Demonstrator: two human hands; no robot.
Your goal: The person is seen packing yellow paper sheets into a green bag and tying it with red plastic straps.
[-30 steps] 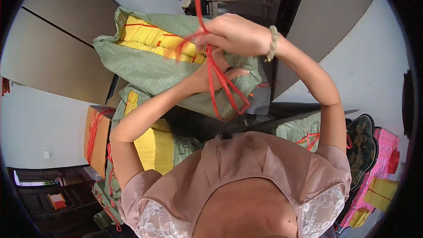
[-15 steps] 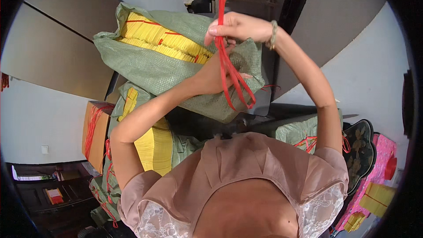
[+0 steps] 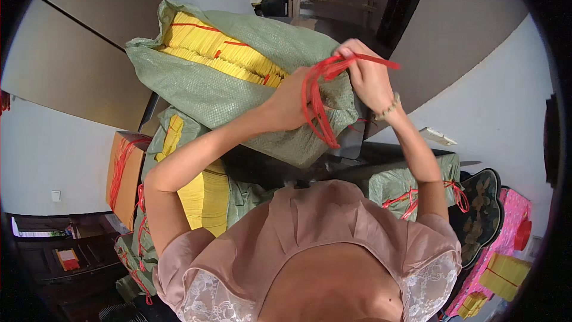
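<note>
A green woven sack (image 3: 196, 92) lies slanting in front of me, its long side open over rows of yellow paper bundles (image 3: 205, 39) with thin red bands. At the sack's right end my left hand (image 3: 292, 100) grips the bunched fabric; loops of red cord (image 3: 319, 107) hang over it and partly hide its fingers. My right hand (image 3: 369, 77), a beaded bracelet at its wrist, is closed on the upper part of that cord, just right of the sack corner. A short length of cord sticks out to the right past the fingers.
Below left stand a second sack with yellow paper (image 3: 205, 200) and a cardboard box (image 3: 122, 173) draped with red cord. A tied green sack (image 3: 390, 185) lies by my right arm. Beyond it are a dark patterned chair back (image 3: 476, 214) and a pink cloth (image 3: 506, 220) with yellow bundles.
My right hand has moved right and slightly down, drawing the cord from upright to sideways across the sack's end. My left hand stays at the sack.
</note>
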